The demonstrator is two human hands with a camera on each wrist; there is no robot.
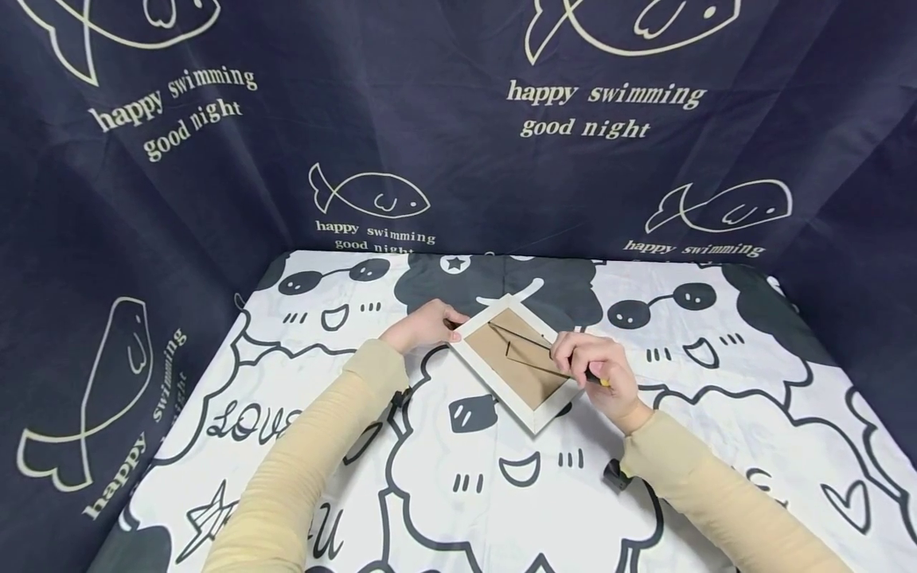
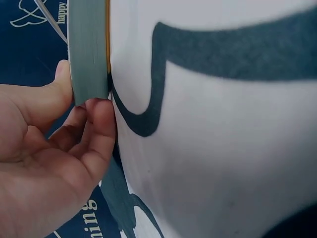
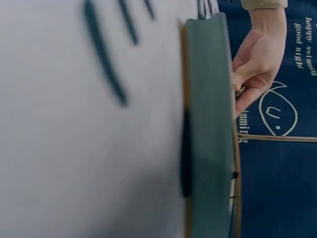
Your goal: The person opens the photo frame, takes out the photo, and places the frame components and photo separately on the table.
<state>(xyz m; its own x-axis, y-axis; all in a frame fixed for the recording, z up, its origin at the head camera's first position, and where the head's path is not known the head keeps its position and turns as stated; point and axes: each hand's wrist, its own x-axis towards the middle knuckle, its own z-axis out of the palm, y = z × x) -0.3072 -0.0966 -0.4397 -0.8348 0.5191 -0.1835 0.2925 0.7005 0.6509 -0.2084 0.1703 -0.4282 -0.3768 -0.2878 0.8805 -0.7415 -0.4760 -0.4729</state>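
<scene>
A picture frame (image 1: 494, 383) with a white border lies back side up, its brown backing board (image 1: 526, 380) showing. My left hand (image 1: 428, 325) grips the frame at its left corner. In the left wrist view the thumb (image 2: 62, 94) lies on the back side and the fingers curl under the corner. With my right hand (image 1: 598, 368) I hold a screwdriver (image 1: 528, 340) by its dark, yellow-ended handle. Its thin shaft slants over the backing towards the upper left edge. In the right wrist view the frame's side (image 3: 210, 124) stands large, and the right hand is out of sight.
A white cloth (image 1: 473, 509) with black cartoon drawings covers the table. Dark blue curtains (image 1: 473, 143) with fish and lettering hang behind and at both sides. A small black camera (image 1: 616, 474) sits at the right wrist.
</scene>
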